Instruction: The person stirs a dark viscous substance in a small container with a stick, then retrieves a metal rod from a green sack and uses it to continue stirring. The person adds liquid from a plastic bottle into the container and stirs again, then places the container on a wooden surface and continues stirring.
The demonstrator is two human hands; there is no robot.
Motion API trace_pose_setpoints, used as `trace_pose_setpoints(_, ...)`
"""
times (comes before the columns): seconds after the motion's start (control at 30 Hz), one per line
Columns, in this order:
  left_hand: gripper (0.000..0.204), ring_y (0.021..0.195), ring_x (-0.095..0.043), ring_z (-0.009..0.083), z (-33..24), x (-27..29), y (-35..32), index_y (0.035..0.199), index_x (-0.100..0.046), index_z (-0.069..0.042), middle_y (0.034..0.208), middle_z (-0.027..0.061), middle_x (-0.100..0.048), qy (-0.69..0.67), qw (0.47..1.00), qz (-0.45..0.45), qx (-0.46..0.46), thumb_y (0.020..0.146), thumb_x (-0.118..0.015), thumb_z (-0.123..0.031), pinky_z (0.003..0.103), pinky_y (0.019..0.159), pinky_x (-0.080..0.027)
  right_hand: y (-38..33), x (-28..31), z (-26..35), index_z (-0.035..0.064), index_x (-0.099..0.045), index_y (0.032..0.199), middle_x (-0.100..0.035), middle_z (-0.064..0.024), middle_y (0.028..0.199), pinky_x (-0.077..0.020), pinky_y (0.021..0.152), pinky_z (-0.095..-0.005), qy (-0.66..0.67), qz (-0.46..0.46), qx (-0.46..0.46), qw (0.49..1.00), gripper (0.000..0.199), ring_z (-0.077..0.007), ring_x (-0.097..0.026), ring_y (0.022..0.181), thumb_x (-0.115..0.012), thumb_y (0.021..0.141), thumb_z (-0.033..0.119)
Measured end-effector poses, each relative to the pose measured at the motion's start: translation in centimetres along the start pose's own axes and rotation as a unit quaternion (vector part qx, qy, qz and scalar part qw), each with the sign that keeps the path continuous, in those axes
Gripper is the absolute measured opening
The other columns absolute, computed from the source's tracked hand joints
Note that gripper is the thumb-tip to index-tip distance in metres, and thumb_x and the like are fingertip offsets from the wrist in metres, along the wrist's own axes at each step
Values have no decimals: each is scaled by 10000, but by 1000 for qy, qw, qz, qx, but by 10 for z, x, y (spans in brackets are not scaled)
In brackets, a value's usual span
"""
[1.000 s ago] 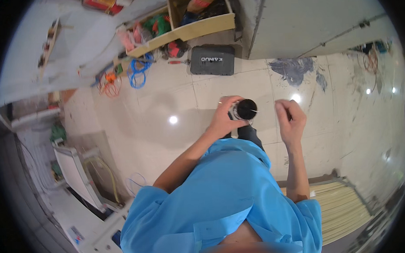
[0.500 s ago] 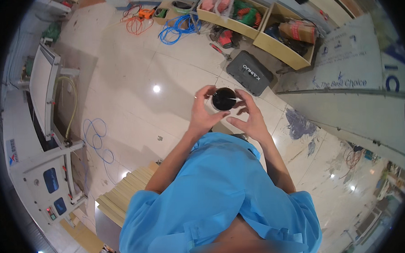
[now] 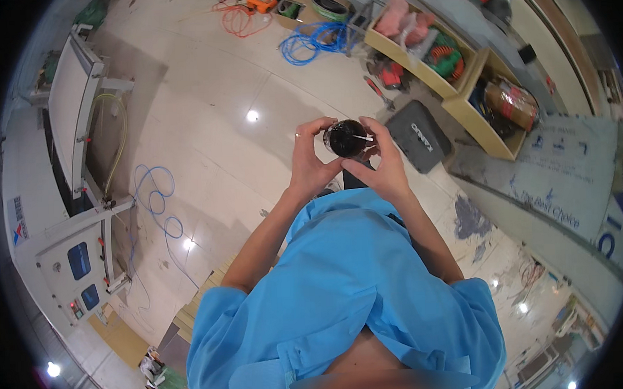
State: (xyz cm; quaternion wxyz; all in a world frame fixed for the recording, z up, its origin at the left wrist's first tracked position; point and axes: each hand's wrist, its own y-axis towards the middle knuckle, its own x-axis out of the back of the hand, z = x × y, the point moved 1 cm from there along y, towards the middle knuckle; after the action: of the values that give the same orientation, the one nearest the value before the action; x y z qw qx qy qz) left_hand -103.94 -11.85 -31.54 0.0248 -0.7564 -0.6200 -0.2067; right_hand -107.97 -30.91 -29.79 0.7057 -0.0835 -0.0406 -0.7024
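Between my two hands, out in front of my body, is a small round container (image 3: 346,140) with a black top and what looks like a clear, shiny side. A thin white streak or stick lies across its right part; I cannot make out which. My left hand (image 3: 311,160) curves around the left side, fingers at the far rim and thumb at the near side. From the right, my right hand (image 3: 387,162) grips it the same way, its fingers partly hidden behind it. Both thumbs nearly meet at the near edge.
A black tool case (image 3: 418,137) lies on the tiled floor, right of my hands. Behind it stand wooden boxes (image 3: 483,113) of supplies. Blue hose (image 3: 313,43) is coiled farther off. On the left are a white machine (image 3: 53,272) and loose blue tubing (image 3: 162,200).
My view has turned, so the floor items and boxes have shifted in the picture. The container is tilted a little differently, showing more of its side, and both hands stay around it.
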Motion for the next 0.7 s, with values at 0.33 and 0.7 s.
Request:
trace_pose_setpoints(0.33, 777, 1245, -586, 292, 24, 31, 131, 1379, -574, -21, 1340, 126, -625, 90, 996, -19, 4, 715, -951, -159, 430, 1091, -454, 164, 28, 20, 56, -715, 1018, -678, -18, 841, -451, 585, -290, -33, 22, 15, 999, 142, -101, -567, 646, -808, 934, 123)
trace_pose_setpoints(0.7, 792, 1287, -561, 343, 53, 31, 219, 1388, -556, -65, 1394, 143, -628, 6, 990, 123, -64, 667, -882, -41, 449, 1109, -457, 169, 33, 75, 50, -713, 968, -676, -90, 859, -544, 607, -358, -189, -194, 96, 958, 88, -252, -687, 683, -786, 922, 63)
